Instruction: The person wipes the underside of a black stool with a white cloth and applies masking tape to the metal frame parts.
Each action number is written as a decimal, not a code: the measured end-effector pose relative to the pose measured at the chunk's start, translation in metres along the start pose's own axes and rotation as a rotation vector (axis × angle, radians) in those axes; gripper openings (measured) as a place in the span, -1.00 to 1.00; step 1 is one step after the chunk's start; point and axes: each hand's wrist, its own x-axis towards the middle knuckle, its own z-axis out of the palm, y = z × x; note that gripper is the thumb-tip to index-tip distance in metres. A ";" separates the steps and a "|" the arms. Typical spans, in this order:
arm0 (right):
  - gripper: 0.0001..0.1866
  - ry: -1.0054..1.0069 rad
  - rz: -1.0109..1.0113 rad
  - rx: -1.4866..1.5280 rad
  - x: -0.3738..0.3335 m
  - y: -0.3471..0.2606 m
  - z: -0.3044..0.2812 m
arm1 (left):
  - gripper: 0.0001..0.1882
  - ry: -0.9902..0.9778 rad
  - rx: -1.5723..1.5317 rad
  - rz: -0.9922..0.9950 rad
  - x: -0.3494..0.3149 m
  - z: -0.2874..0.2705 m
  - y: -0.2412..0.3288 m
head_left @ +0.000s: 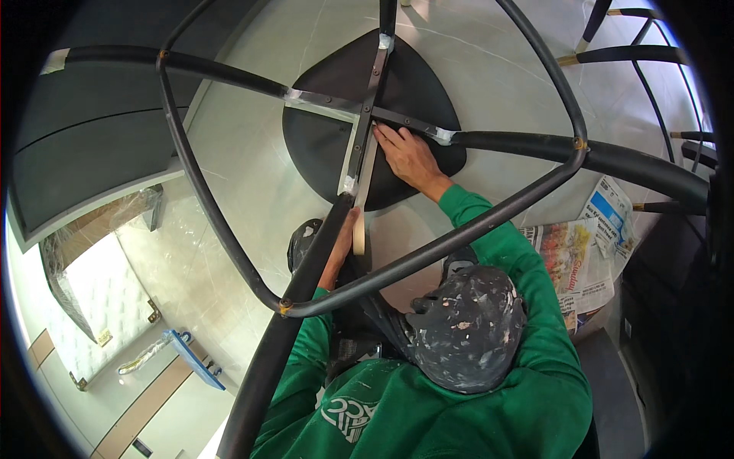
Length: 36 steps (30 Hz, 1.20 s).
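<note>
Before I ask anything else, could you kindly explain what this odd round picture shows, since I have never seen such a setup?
There is no machine here: a person in a green top works bare-handed. A wide fisheye camera on their head looks down, so straight edges bend and the corners go dark. On the pale floor lies a black seat, seemingly upturned, with crossed bars on it, black legs and a ring. The right hand has its fingertips at a pale strip by the crossing. The left hand, partly hidden behind a leg, appears to hold a tape roll. Newspapers lie to the right.
</note>
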 end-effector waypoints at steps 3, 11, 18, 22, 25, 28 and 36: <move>-0.41 -0.023 -0.010 0.004 0.002 0.003 0.001 | -0.74 -0.009 0.058 -0.027 -0.001 0.000 0.006; -0.48 -0.067 -0.011 -0.073 0.006 -0.004 0.003 | -0.66 0.034 0.092 -0.026 -0.002 0.000 -0.004; -0.50 -0.077 0.053 -0.087 0.006 -0.008 0.002 | -0.64 0.014 0.097 -0.033 0.002 -0.003 -0.009; -0.47 -0.118 0.074 -0.107 0.005 -0.008 0.003 | -0.66 0.024 0.093 0.002 0.005 -0.002 -0.015; -0.46 -0.121 0.099 -0.138 0.005 -0.010 0.005 | -0.67 0.014 0.076 -0.027 0.006 -0.001 -0.016; -0.44 -0.106 0.115 -0.133 0.009 -0.012 0.009 | -0.67 0.017 0.113 0.004 0.007 -0.002 -0.020; -0.57 -0.167 0.228 0.132 0.021 -0.003 0.006 | -0.68 -0.036 0.167 0.012 -0.005 -0.007 0.001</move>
